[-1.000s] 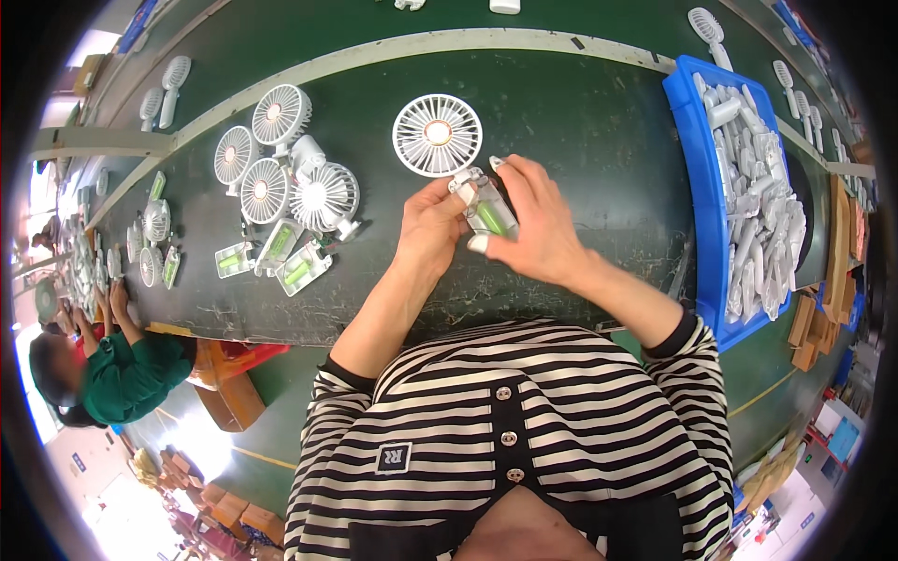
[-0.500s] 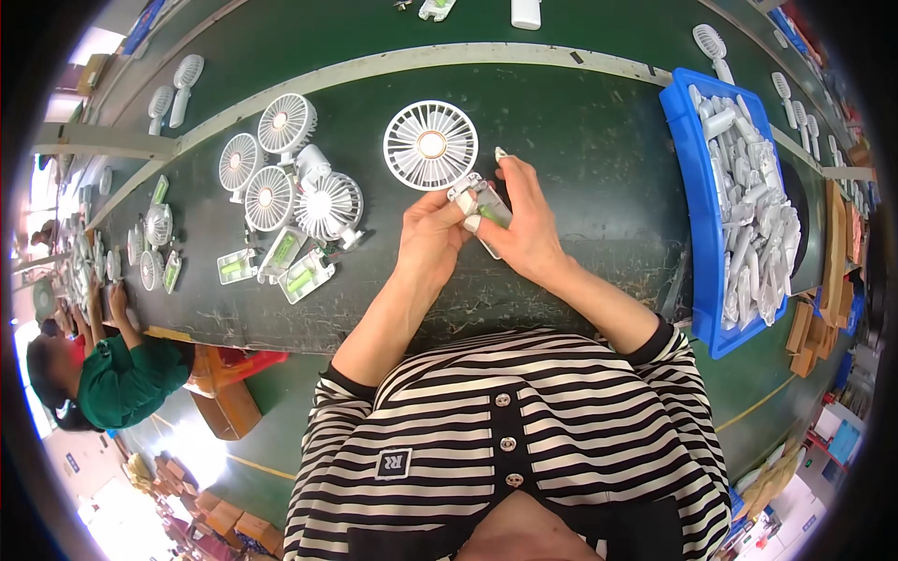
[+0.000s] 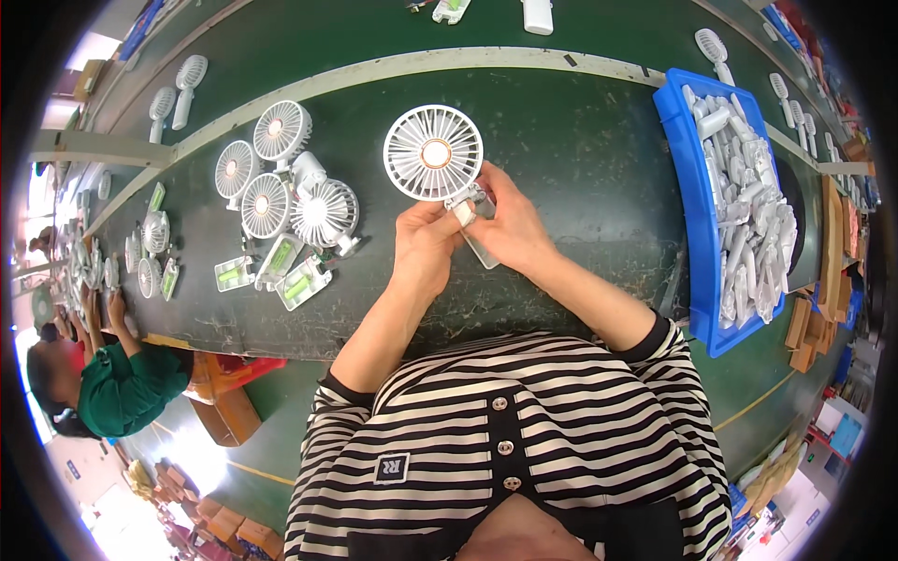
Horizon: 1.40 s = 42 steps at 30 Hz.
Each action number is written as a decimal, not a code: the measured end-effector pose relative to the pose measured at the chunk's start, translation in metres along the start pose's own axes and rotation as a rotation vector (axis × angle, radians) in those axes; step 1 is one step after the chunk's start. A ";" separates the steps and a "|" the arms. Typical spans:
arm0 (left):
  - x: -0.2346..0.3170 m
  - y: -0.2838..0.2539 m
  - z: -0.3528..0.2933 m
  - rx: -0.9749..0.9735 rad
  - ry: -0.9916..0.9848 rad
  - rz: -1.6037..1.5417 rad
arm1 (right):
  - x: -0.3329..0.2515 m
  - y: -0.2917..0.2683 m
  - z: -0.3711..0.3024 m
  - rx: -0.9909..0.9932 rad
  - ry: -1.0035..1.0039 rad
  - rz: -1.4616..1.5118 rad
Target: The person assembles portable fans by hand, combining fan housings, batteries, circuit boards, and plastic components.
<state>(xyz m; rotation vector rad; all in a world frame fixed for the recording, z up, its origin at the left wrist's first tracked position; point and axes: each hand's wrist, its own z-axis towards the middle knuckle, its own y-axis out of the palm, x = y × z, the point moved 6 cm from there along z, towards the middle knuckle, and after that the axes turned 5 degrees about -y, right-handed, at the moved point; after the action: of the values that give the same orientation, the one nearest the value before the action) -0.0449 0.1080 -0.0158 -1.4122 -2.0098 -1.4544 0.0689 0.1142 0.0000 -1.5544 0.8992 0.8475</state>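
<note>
White fan [image 3: 434,152] is held left of the blue bin [image 3: 685,178]: left hand [image 3: 426,248] pinches its handle [image 3: 484,251] near the top, right hand [image 3: 511,226] grips alongside. Change noted: right fingers, spread a second ago, now close in; handle seems steadied two-handed.

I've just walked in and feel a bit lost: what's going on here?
A person in a striped top holds a white fan just below its round head, with left hand and right hand together. Left of it on the green table lie more fans, near open handles showing green cells. A blue tray at right is heaped with white parts.
</note>
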 end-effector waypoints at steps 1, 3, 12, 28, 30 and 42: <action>0.002 0.000 0.001 -0.002 0.004 0.000 | 0.000 0.000 0.000 0.021 -0.025 0.023; 0.001 0.000 0.004 -0.020 -0.066 -0.028 | 0.000 0.000 -0.002 0.043 -0.057 0.043; 0.003 0.011 0.002 0.019 -0.094 -0.070 | -0.004 -0.011 -0.011 0.084 -0.081 0.208; 0.006 -0.003 0.006 -0.016 -0.178 -0.133 | -0.040 -0.018 -0.052 0.065 -0.964 -0.376; 0.005 -0.002 0.006 -0.043 -0.176 -0.141 | -0.037 -0.006 -0.055 -0.126 -0.964 -0.549; 0.004 -0.002 0.003 0.010 -0.193 -0.085 | -0.035 -0.001 -0.056 -0.185 -0.983 -0.730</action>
<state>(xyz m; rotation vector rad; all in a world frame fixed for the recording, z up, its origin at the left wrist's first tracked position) -0.0472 0.1125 -0.0157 -1.5329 -2.2149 -1.3863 0.0570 0.0627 0.0392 -1.2243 -0.4434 0.9840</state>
